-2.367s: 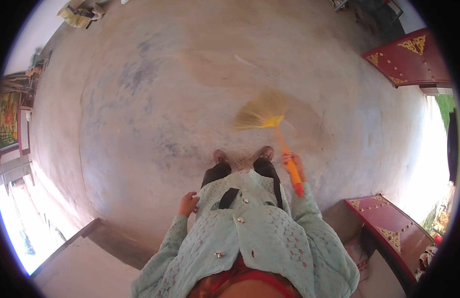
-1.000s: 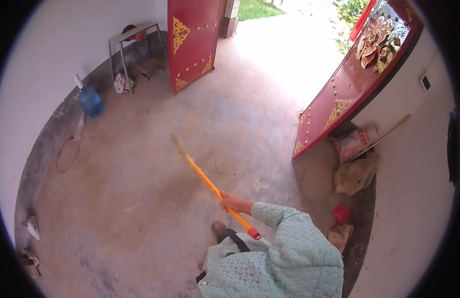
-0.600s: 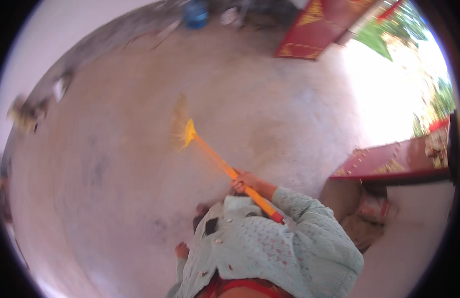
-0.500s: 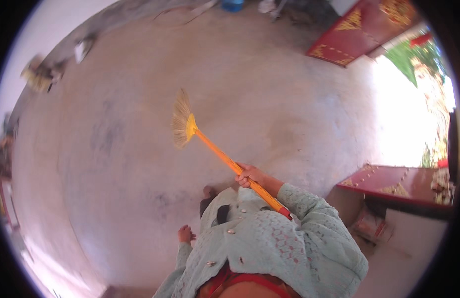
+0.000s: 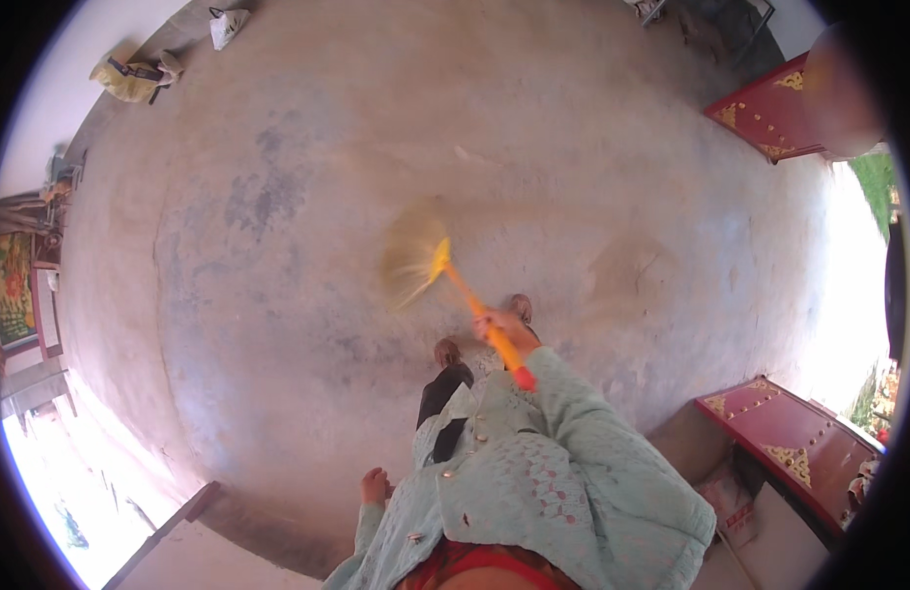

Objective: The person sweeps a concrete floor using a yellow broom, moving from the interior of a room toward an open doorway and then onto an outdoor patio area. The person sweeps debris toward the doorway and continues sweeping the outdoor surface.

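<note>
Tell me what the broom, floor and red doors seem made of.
The bristles look like dry plant fibre: fine, pale, fanned, though blurred. The handle, smooth-looking bright orange, is perhaps plastic. The floor is probably matt concrete, being greyish and blotchy. The red doors are likely painted metal, showing sheen and gold trim; wood is possible.

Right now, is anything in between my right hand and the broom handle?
Nothing visible does: your right hand is wrapped directly around the orange broom handle. Your left hand is apart from it.

A red door panel with gold ornaments (image 5: 769, 438) is seen at lower right. A crumpled white bag (image 5: 226, 29) is seen at upper left.
</note>
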